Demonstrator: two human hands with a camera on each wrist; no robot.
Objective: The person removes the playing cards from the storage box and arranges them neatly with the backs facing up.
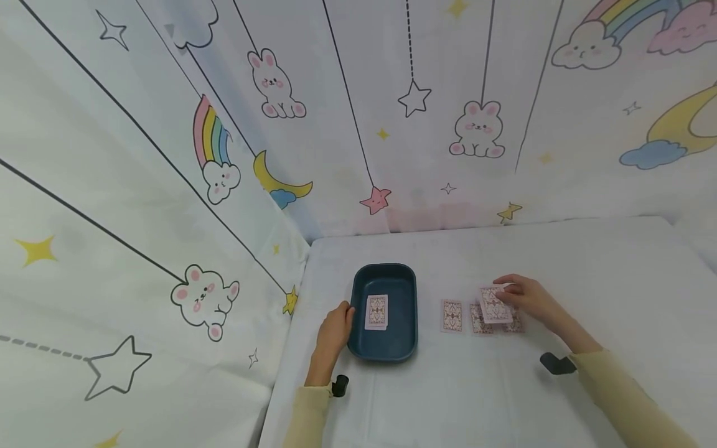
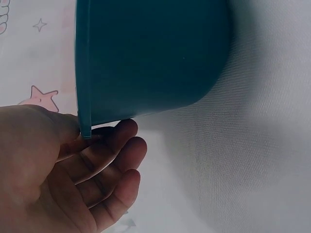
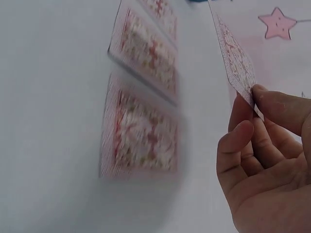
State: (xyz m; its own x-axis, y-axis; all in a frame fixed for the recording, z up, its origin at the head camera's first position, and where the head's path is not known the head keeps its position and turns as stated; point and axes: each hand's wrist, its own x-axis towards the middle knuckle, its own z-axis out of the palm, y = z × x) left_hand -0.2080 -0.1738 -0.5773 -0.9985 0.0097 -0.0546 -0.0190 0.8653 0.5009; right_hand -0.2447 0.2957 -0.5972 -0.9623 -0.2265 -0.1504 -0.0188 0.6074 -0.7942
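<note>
My left hand (image 1: 334,328) grips the left side of a dark teal tray (image 1: 386,347). In the left wrist view the thumb lies at the tray's rim (image 2: 83,73), the curled fingers under it. Inside the tray lie playing cards (image 1: 377,311), backs up, slightly offset. My right hand (image 1: 529,303) pinches one playing card (image 1: 494,305) by its edge, thumb against fingers, above the table. Below it, a middle card (image 1: 480,322) and a right card (image 1: 515,322) are partly covered in the head view. A left card (image 1: 452,316) lies uncovered. All show red patterned backs.
A white cloth covers the table (image 1: 448,398). Behind and to the left hangs a pale curtain (image 1: 347,143) printed with bunnies, stars and rainbows. The tray stands near the table's left edge, with the row of cards to its right.
</note>
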